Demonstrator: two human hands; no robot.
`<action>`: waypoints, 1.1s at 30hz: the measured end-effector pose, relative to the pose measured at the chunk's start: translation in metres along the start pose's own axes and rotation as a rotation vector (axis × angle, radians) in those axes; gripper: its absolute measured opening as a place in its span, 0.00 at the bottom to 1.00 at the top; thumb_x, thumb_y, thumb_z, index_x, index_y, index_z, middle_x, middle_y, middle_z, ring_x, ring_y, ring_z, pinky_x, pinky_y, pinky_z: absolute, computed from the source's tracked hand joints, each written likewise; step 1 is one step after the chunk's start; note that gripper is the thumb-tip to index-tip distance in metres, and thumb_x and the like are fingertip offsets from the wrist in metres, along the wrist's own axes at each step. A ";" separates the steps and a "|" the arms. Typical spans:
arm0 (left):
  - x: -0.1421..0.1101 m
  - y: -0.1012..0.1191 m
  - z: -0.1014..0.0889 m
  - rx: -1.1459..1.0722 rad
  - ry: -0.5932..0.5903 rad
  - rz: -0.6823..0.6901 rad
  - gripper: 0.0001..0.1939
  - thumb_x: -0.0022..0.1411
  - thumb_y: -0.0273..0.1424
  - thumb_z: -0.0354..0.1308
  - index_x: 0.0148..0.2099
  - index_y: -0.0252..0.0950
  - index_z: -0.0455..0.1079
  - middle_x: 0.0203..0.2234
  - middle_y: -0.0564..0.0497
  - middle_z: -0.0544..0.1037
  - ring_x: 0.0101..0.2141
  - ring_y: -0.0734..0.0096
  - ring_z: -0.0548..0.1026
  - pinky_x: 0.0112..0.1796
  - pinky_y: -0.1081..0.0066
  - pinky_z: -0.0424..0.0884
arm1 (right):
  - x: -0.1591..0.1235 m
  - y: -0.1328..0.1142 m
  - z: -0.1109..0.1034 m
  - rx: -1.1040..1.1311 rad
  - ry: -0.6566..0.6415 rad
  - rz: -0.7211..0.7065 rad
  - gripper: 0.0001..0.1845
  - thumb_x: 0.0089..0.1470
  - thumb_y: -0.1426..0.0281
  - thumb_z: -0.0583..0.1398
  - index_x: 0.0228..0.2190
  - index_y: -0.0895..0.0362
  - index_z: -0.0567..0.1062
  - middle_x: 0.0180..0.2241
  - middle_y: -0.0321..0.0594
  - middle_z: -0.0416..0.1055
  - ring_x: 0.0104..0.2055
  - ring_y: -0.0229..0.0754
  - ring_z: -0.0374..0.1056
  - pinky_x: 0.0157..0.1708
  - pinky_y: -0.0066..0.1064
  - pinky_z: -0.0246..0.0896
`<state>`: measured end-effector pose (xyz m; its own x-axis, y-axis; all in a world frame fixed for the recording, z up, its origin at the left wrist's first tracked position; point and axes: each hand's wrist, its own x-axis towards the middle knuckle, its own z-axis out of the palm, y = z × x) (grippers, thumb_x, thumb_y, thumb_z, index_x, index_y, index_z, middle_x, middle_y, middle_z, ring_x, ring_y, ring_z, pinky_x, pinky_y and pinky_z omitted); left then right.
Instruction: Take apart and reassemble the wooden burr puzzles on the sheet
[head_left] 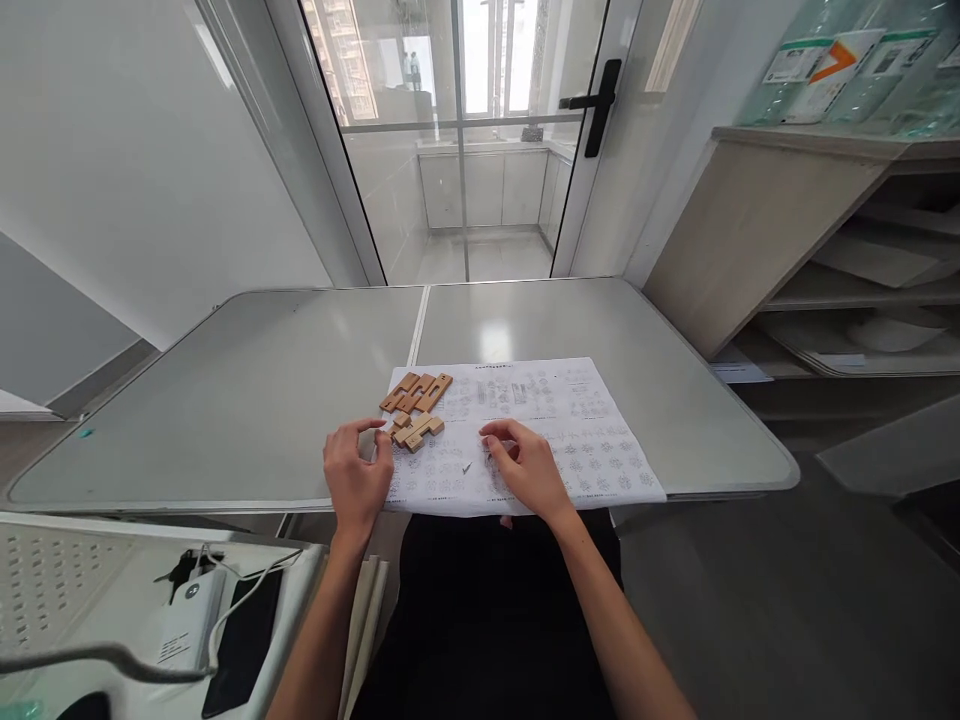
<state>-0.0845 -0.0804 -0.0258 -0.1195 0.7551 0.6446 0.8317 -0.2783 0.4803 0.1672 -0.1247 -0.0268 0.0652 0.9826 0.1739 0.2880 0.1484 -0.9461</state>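
Note:
My left hand (358,472) rests at the left edge of a printed paper sheet (559,395), thumb and forefinger apart. Its fingertips are beside a small group of light wooden puzzle pieces (417,432); whether they touch is too small to tell. Just beyond lie darker flat wooden pieces with slots (417,392), side by side on the sheet. Over the middle of the paper, my right hand (527,468) has its fingers bent and thumb apart from the forefinger, with nothing visible held. A tiny dark-and-light thing (466,467) lies between the hands.
The sheet lies on a pale folding table (247,400) with a centre seam. At lower left, a white surface (67,580) carries a black phone (244,635), a white power bank (191,615), keys and cables. Shelves (847,290) stand at right; a glass door is ahead.

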 end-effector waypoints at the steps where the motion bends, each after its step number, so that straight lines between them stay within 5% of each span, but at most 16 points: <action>1: 0.000 0.000 0.000 0.003 -0.001 -0.006 0.07 0.68 0.31 0.57 0.44 0.39 0.76 0.41 0.46 0.82 0.45 0.54 0.77 0.52 0.56 0.71 | 0.000 0.000 0.000 0.001 0.001 -0.008 0.13 0.67 0.62 0.57 0.43 0.52 0.79 0.44 0.42 0.82 0.41 0.46 0.77 0.35 0.35 0.71; 23: 0.006 0.003 -0.007 0.072 -0.065 -0.130 0.09 0.67 0.33 0.56 0.43 0.38 0.77 0.41 0.45 0.83 0.43 0.57 0.78 0.47 0.60 0.73 | 0.005 -0.007 0.002 0.056 0.021 0.033 0.11 0.66 0.67 0.55 0.38 0.52 0.77 0.39 0.43 0.81 0.37 0.47 0.76 0.33 0.36 0.69; 33: 0.004 -0.004 -0.007 0.098 -0.063 -0.140 0.07 0.68 0.33 0.57 0.42 0.39 0.77 0.39 0.46 0.83 0.42 0.56 0.78 0.48 0.58 0.73 | 0.004 -0.010 0.003 0.074 -0.014 0.084 0.14 0.69 0.61 0.54 0.39 0.52 0.78 0.38 0.43 0.80 0.33 0.46 0.75 0.30 0.37 0.70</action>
<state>-0.0916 -0.0804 -0.0211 -0.2058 0.8190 0.5357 0.8587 -0.1115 0.5003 0.1615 -0.1219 -0.0171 0.0724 0.9933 0.0898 0.2104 0.0728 -0.9749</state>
